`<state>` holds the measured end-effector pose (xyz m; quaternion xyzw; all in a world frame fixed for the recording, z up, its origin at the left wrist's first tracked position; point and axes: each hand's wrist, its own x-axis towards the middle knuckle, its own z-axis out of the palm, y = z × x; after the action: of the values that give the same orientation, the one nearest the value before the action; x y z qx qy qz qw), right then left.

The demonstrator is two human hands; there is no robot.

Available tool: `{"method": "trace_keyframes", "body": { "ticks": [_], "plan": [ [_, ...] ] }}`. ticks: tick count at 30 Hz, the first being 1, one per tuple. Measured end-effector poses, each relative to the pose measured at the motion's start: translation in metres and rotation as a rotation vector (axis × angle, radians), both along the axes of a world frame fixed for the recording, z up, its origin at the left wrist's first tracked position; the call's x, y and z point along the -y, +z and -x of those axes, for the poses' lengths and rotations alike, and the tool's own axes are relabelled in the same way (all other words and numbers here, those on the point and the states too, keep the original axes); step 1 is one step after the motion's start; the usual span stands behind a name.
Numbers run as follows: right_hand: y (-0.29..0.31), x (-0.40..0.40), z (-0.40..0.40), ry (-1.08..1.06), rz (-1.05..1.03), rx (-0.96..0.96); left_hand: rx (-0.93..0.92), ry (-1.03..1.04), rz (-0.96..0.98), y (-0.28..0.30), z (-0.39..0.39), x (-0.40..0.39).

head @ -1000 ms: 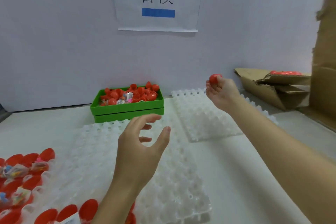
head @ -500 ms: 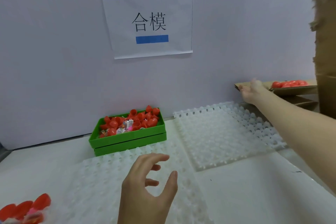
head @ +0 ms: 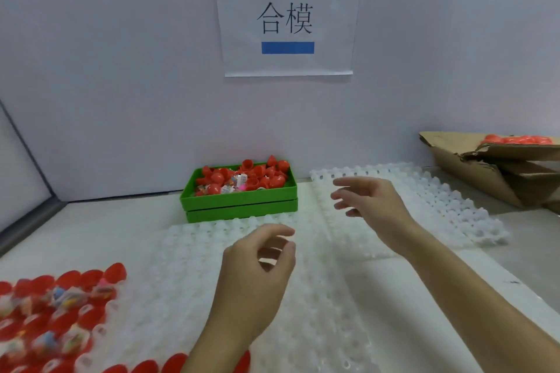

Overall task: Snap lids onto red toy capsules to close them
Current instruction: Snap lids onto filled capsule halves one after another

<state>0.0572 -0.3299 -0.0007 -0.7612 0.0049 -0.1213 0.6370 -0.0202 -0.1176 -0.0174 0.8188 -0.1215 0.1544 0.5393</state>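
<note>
I see open red capsules (head: 45, 309), too many and too blurred to count, in the near tray (head: 169, 281) at lower left. My left hand (head: 257, 275) and right hand (head: 372, 203) hover with relaxed fingers, holding nothing. Two white trays, one green bin (head: 242, 200), one cardboard box (head: 485, 169).

Both hands, left (head: 257, 278) and right (head: 371, 203), hover empty-fingered above white trays (head: 333, 327).

head cam | worn on head | faces forward and down | close over white table (head: 454, 275) toward back wall (head: 121, 70)
</note>
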Motion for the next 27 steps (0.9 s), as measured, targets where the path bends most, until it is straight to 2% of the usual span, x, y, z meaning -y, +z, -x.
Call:
{"method": "trace_keyframes", "body": {
  "ticks": [6,10,13,19,27],
  "plan": [
    [-0.012,-0.098,0.060,0.434,0.451,0.223,0.042,0.199,0.067,0.010,-0.008,-0.041],
    [-0.022,-0.113,0.077,0.492,0.597,0.262,0.044,0.355,0.172,0.009,-0.017,-0.062],
    [-0.024,-0.107,0.082,0.590,0.722,0.238,0.033,0.381,0.193,0.007,-0.020,-0.065],
    [-0.034,-0.103,0.094,0.627,0.821,0.142,0.031,0.331,0.132,0.008,-0.016,-0.056],
    [-0.034,-0.119,0.097,0.544,0.786,0.063,0.032,0.333,0.096,0.007,-0.015,-0.053]
  ]
}}
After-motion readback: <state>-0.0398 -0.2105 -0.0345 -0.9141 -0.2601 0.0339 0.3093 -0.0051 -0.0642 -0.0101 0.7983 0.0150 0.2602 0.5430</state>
